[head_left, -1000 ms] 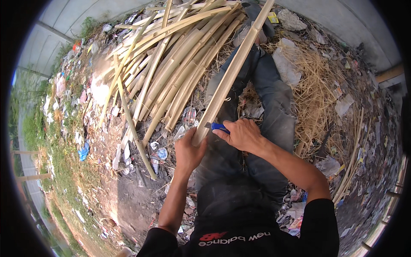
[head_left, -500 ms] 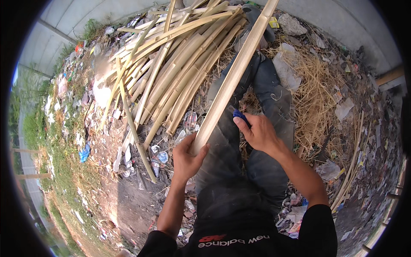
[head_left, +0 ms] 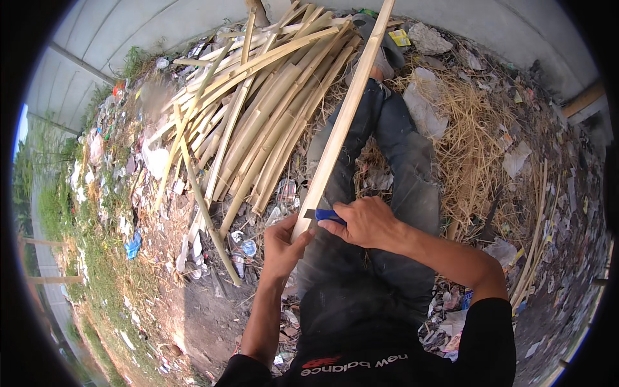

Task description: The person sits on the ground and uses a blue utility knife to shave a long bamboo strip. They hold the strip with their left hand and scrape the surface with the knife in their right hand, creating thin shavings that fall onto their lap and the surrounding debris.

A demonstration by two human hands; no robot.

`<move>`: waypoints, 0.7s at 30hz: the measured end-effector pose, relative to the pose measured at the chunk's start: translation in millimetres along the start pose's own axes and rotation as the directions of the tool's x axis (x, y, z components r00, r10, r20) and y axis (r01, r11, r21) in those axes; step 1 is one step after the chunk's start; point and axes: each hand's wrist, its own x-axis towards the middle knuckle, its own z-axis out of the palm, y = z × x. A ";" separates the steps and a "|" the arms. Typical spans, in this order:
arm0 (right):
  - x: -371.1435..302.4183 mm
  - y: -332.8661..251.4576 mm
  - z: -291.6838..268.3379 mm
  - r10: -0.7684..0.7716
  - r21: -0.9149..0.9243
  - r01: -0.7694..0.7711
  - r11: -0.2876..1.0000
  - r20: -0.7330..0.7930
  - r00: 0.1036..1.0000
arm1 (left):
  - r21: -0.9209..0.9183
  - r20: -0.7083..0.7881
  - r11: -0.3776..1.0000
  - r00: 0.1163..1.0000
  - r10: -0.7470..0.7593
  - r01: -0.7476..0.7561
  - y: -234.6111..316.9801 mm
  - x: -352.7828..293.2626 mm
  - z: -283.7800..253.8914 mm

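A long pale split-bamboo strip (head_left: 346,122) slants from my lap up past my feet. My left hand (head_left: 281,250) is closed around its near end, with the thumb along the right edge. In my right hand (head_left: 369,222) is a blue-handled knife (head_left: 329,216), gripped in curled fingers. Its short dark blade lies across the strip just beyond my left thumb and touches the surface. Whether the edge has bitten into the bamboo cannot be made out. My legs in worn dark trousers (head_left: 403,168) stretch out under the strip.
A heap of split bamboo (head_left: 264,122) lies to the left of my legs. Dry straw (head_left: 474,148) and flat pale stones cover the right side. Litter is scattered over the dirt. A grey wall (head_left: 516,39) closes off the far side, and thin bamboo sticks (head_left: 532,258) lie at far right.
My right hand has moved left and nearer, bringing the knife blade onto the strip beside my left hand. The strip has turned and now stands slightly steeper.
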 end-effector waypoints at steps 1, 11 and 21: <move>12.3 19.1 -7.8 0.056 0.046 -0.051 0.998 -0.126 0.990 | 0.017 -0.016 1.000 1.000 -0.025 0.025 1.2 -3.2 -3.0; 16.4 23.9 -12.7 0.105 0.061 -0.103 0.993 -0.042 0.994 | 0.059 0.001 0.997 0.999 -0.055 0.055 -3.0 -14.9 -6.4; 29.1 64.8 -56.3 0.454 0.591 -0.243 0.769 -0.238 0.859 | -0.129 0.218 0.979 0.967 -0.130 0.161 -27.8 -19.7 -19.3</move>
